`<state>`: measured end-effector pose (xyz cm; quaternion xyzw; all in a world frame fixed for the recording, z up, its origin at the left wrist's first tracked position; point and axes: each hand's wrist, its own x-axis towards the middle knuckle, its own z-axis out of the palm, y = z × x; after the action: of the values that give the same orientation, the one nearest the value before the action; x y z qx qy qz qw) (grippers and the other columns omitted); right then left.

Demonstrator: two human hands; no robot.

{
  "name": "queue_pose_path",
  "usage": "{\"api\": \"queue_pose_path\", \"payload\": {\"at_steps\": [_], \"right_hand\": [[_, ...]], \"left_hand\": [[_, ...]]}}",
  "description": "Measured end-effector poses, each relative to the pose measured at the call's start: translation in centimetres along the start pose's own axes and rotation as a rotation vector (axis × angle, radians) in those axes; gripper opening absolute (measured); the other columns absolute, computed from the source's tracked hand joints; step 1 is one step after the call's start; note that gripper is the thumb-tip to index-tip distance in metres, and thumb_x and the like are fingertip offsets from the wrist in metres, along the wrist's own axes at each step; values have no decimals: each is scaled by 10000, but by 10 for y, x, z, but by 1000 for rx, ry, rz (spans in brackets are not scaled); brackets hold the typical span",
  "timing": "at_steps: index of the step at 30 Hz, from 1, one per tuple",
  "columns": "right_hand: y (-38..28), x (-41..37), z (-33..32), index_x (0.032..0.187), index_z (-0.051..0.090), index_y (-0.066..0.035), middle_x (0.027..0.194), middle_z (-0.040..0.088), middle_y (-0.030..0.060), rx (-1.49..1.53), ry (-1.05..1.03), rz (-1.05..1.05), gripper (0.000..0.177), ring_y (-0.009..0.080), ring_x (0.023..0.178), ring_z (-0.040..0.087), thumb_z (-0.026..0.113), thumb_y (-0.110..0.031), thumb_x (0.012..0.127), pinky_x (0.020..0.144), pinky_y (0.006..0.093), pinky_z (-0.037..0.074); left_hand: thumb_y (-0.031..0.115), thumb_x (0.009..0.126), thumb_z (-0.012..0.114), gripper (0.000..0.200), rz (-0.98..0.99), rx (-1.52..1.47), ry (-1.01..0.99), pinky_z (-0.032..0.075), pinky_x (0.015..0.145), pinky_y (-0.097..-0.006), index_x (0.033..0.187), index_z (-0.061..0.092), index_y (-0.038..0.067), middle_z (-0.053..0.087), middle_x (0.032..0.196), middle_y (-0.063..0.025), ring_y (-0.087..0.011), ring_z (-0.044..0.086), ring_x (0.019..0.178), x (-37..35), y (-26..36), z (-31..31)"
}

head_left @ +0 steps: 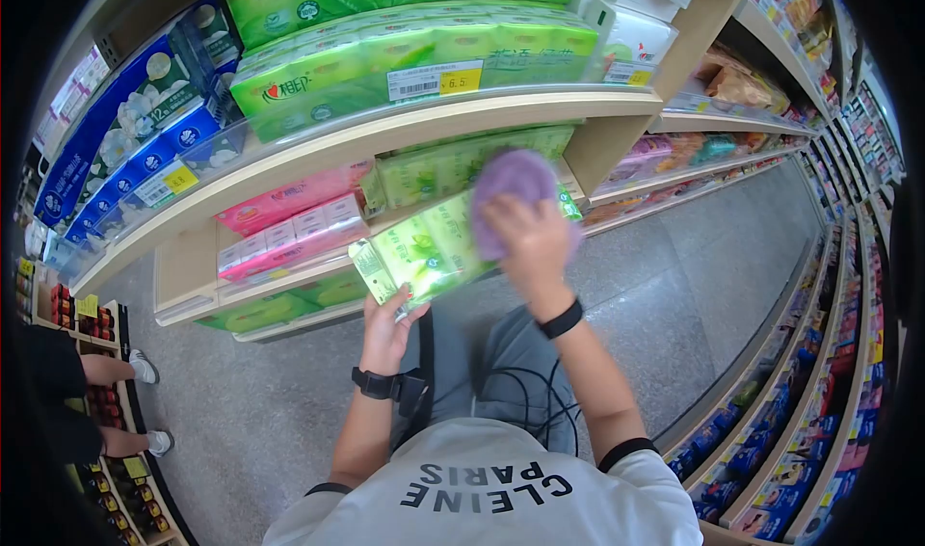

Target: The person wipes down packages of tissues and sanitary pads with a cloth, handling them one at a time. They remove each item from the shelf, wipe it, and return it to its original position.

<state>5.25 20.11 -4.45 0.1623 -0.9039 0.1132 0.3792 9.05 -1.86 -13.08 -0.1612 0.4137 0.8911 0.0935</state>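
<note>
My left hand (387,322) grips the near left end of a long green tissue pack (424,252), its fingers wrapped round the corner. The pack is tilted in front of the lower shelf. In my right hand (528,242) is a purple cloth (515,180), pressed over the right part of the pack and blurred by motion. The cloth hides that part of the pack. Behind it, another green pack (424,172) lies on the lower shelf, and pink tissue packs (294,242) are stacked to its left.
The upper shelf (385,112) holds green packs (328,64) and blue boxes (125,141) behind a clear lip with price tags. At the left edge, another person's legs (111,368) show. Shelves of snacks (800,430) curve along the right, beyond the grey floor (674,257).
</note>
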Motion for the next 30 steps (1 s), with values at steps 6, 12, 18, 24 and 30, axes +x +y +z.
{"api": "queue_pose_path", "payload": {"at_steps": [6, 12, 18, 24, 30], "right_hand": [[-70, -21, 27, 1033, 667, -207, 1181, 598, -22, 202, -193, -310, 326, 196, 850, 533, 587, -183, 718, 697, 357, 419], [-12, -11, 29, 896, 687, -184, 1099, 626, -35, 26, -132, -99, 204, 208, 889, 528, 581, -147, 726, 731, 366, 385], [74, -20, 26, 904, 724, -217, 1089, 635, -47, -176, -89, 114, 312, 230, 904, 529, 634, -55, 653, 753, 366, 388], [100, -14, 19, 950, 716, -203, 1110, 627, -35, -275, -84, 297, 413, 268, 942, 529, 672, -24, 580, 780, 383, 409], [45, 6, -7, 972, 681, -158, 1080, 623, 7, -82, 188, 269, 422, 288, 891, 549, 651, -27, 572, 722, 387, 439]], "left_hand": [[-2, 911, 474, 353, 68, -100, 0, 587, 770, -401, 1262, 440, 5, 560, 1194, -136, -265, 626, 1012, 7, -15, -5], [-1, 876, 557, 379, -10, -52, -11, 590, 758, -404, 1242, 458, -4, 568, 1161, -152, -263, 627, 984, -8, 6, 10], [-2, 873, 569, 367, -15, -102, -30, 584, 766, -394, 1228, 475, -1, 574, 1159, -145, -266, 615, 1014, -5, 7, 10], [9, 868, 587, 371, -28, -131, -45, 584, 759, -391, 1225, 486, 6, 575, 1160, -138, -266, 615, 1010, -1, 6, 7], [17, 870, 587, 352, -38, -98, -36, 580, 759, -389, 1211, 498, 12, 578, 1151, -136, -263, 618, 1001, 3, -1, 6]]}}
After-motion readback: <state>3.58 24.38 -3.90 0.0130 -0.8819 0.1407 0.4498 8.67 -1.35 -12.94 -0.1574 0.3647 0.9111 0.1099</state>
